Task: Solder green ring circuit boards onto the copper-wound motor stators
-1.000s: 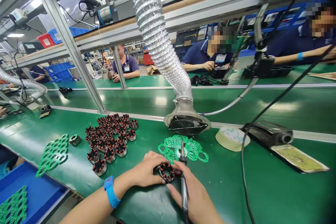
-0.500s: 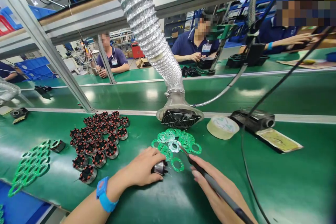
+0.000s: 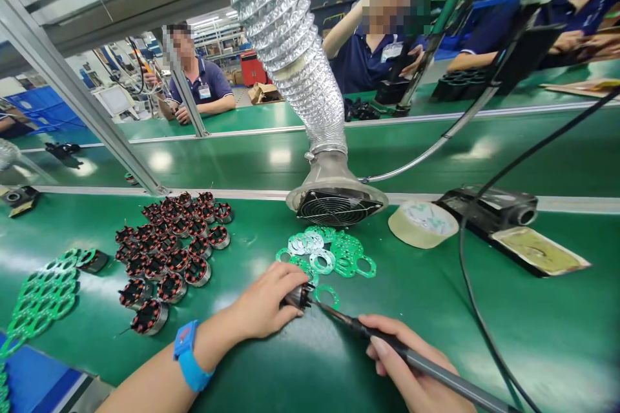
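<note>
My left hand (image 3: 266, 303) is closed around a small round motor stator (image 3: 296, 297) with copper windings, tilted on its side on the green bench. My right hand (image 3: 411, 371) grips a dark soldering iron (image 3: 382, 343), and its tip touches the stator. Just beyond lies a heap of green ring-shaped circuit boards (image 3: 334, 251). One loose green ring (image 3: 327, 297) rests beside the stator.
Several more stators (image 3: 169, 248) are grouped on the left. A green board panel (image 3: 41, 300) lies far left. A fume extractor hood (image 3: 334, 203) on a silver hose stands behind, with a tape roll (image 3: 422, 222) and a black device (image 3: 489, 206). Other people work across the conveyor.
The soldering iron has swung from upright to nearly flat, and its tip has reached the stator. My left hand tipped the stator onto its side. The view has shifted down.
</note>
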`<state>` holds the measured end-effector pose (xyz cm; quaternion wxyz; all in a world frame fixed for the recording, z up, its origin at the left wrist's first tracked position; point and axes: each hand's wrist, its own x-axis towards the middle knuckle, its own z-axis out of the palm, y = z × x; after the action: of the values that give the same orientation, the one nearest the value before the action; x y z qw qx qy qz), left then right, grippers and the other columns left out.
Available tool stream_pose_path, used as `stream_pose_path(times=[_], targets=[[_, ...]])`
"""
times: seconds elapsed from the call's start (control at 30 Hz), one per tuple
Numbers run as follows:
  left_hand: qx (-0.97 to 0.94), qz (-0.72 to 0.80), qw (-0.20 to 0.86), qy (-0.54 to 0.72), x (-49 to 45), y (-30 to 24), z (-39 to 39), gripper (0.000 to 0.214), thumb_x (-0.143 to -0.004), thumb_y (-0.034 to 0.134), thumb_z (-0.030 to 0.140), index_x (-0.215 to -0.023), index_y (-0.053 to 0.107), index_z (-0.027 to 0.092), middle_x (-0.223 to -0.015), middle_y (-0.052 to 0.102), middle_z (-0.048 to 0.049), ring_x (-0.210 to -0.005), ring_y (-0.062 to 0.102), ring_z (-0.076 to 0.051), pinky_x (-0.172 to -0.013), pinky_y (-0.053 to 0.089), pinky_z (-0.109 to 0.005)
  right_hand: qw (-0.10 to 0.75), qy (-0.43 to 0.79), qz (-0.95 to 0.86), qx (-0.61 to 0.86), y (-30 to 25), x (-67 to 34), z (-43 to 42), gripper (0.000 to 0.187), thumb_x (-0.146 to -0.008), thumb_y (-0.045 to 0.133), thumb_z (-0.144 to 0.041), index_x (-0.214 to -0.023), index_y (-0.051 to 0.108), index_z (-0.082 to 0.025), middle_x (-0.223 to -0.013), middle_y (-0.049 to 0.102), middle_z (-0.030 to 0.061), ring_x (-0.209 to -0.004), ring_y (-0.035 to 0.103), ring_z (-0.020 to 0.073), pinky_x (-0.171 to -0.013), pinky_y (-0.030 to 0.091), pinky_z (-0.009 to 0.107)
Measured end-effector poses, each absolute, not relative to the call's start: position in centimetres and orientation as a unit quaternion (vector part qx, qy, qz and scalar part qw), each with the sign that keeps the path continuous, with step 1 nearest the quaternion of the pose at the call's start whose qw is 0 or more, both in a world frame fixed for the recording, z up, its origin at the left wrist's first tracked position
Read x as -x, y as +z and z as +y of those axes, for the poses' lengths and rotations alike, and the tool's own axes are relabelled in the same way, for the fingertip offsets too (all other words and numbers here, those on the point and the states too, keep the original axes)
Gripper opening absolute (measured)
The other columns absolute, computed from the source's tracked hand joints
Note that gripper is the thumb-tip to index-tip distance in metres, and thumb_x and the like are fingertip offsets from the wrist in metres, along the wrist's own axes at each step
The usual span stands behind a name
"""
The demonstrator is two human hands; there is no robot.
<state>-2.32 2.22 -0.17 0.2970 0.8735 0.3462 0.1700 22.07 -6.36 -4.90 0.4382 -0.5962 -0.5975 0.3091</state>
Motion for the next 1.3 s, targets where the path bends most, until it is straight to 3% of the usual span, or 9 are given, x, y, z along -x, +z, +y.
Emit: stream_pose_path(times=[0.37,0.6,0.77,0.97,1.07,1.17,1.3], targets=[[-0.903,0.331,0.217,0.166,2.2,-0.3,2.3,0.043,-0.083,0.05,0.009,-0.124,0.047,0.022,-0.127,0.051,-0.0113,-0.118,0.047,-0.023,-0.102,0.042,-0.04,0.445,0.355,-0.54,0.62,-3.8,-21.2,-6.9,0.032,-0.084,0.052,-0.052,-0.093,0.066,-0.025,-0.062,0.065,-0.0009,-0.049,0.06,0.013,-0.052,0.052,0.021],[-0.916,0.322,0.193,0.144,2.2,0.0,2.3,0.043,-0.082,0.048,0.007,-0.122,0.048,0.019,-0.127,0.051,-0.0129,-0.118,0.046,-0.024,-0.102,0.042,-0.04,0.449,0.282,-0.601,0.598,-4.5,-22.5,-6.5,0.03,-0.083,0.055,-0.049,-0.095,0.069,-0.024,-0.068,0.071,0.002,-0.05,0.064,0.0143,-0.046,0.053,0.02],[-0.922,0.311,0.174,0.149,2.1,0.1,2.3,0.044,-0.081,0.047,0.005,-0.122,0.047,0.019,-0.126,0.051,-0.0126,-0.115,0.047,-0.024,-0.099,0.044,-0.04,0.454,0.216,-0.615,0.608,-3.0,-22.2,-6.3,0.026,-0.081,0.059,-0.043,-0.095,0.07,-0.024,-0.091,0.075,0.0038,-0.073,0.072,0.0183,-0.067,0.059,0.023],[-0.925,0.311,0.16,0.147,2.0,0.0,2.0,0.043,-0.081,0.05,0.004,-0.121,0.047,0.019,-0.126,0.051,-0.0116,-0.113,0.047,-0.023,-0.098,0.044,-0.038,0.411,0.29,-0.608,0.614,-3.6,-21.9,-6.2,0.039,-0.089,0.048,-0.043,-0.123,0.058,-0.026,-0.087,0.076,0.0003,-0.067,0.072,0.0142,-0.067,0.058,0.019],[-0.914,0.329,0.178,0.158,2.0,-0.1,1.8,0.043,-0.08,0.054,0.007,-0.12,0.046,0.019,-0.122,0.052,-0.011,-0.108,0.048,-0.023,-0.095,0.045,-0.038,0.393,0.286,-0.621,0.615,-4.0,-21.6,-6.4,0.032,-0.091,0.043,-0.041,-0.114,0.06,-0.028,-0.085,0.076,0.0008,-0.074,0.073,0.0153,-0.069,0.058,0.02],[-0.88,0.378,0.225,0.177,1.8,-0.1,1.5,0.042,-0.075,0.064,0.014,-0.114,0.048,0.018,-0.114,0.055,-0.0102,-0.104,0.05,-0.024,-0.092,0.045,-0.039,0.383,0.247,-0.642,0.617,-4.5,-20.8,-6.2,0.027,-0.085,0.051,-0.04,-0.107,0.061,-0.028,-0.085,0.074,0.0023,-0.074,0.072,0.018,-0.066,0.058,0.024],[-0.803,0.456,0.332,0.193,1.3,0.5,0.6,0.044,-0.067,0.07,0.019,-0.106,0.05,0.018,-0.104,0.058,-0.0078,-0.097,0.055,-0.024,-0.086,0.046,-0.038,0.393,0.268,-0.602,0.641,-4.4,-18.8,-5.4,0.035,-0.08,0.058,-0.042,-0.111,0.055,-0.027,-0.082,0.072,0.0023,-0.069,0.071,0.0184,-0.061,0.058,0.027]])
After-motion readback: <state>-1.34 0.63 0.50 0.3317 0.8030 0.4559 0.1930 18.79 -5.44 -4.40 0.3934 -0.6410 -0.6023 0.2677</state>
